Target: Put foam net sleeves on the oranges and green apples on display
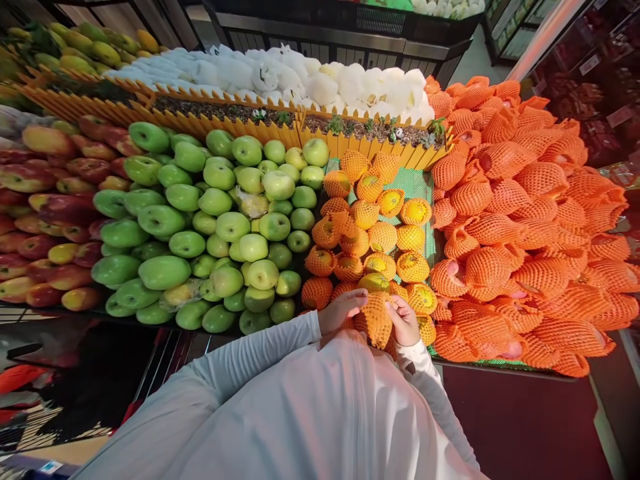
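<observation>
Close in front of my body, I hold an orange foam net sleeve [377, 320] between my two hands. My left hand [343, 312] is at its left side, with fingers bent against the mesh. The fingers of my right hand [403, 321] pinch its upper right edge. Whether a fruit sits inside the sleeve cannot be made out. Just beyond my fingertips lies a yellow-orange fruit [374, 283]. More round orange fruits [383, 237], many in foam nets, fill the section ahead of my hands.
Green apples [233, 227] are piled to the left, with red apples [65, 207] farther left. Large fruits in orange foam nets [525, 227] heap up on the right. A low yellow picket fence [320, 141] runs behind, before white-wrapped fruits [320, 87]. A shopping cart [167, 360] stands lower left.
</observation>
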`<state>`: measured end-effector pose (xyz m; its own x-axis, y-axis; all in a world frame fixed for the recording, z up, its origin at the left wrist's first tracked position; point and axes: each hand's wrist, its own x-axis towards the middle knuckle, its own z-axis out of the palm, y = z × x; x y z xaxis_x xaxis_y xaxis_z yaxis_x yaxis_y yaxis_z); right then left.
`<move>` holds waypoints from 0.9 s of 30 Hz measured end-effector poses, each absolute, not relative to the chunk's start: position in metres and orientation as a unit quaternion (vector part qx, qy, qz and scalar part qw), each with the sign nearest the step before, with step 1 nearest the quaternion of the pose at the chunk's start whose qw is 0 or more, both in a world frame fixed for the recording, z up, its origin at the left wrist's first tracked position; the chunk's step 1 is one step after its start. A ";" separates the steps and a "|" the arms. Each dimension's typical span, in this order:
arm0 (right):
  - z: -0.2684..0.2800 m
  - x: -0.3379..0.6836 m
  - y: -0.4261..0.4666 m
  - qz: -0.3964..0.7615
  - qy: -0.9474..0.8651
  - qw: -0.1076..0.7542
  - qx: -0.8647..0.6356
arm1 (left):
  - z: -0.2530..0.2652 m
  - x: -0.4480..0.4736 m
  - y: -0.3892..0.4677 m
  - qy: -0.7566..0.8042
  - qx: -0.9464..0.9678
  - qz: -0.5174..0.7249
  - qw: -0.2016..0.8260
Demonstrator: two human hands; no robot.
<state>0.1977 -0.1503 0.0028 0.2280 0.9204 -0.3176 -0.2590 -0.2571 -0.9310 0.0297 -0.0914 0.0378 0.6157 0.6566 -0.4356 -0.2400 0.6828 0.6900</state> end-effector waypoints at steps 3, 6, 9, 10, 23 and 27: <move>-0.009 0.203 -0.142 0.514 -0.259 0.562 -0.594 | 0.033 0.036 -0.082 0.360 0.253 0.289 0.850; -0.020 0.212 -0.124 0.423 -0.230 0.615 -0.624 | 0.031 0.045 -0.066 0.402 0.289 0.289 0.819; -0.029 0.218 -0.104 0.374 -0.234 0.616 -0.652 | 0.026 0.056 -0.050 0.460 0.327 0.307 0.766; -0.031 0.218 -0.099 0.373 -0.236 0.609 -0.659 | 0.023 0.059 -0.046 0.482 0.333 0.321 0.744; -0.036 0.196 -0.137 0.464 -0.217 0.580 -0.633 | 0.013 0.020 -0.065 0.502 0.351 0.275 0.741; -0.030 0.186 -0.155 0.423 -0.277 0.553 -0.662 | 0.006 0.009 -0.069 0.521 0.391 0.288 0.702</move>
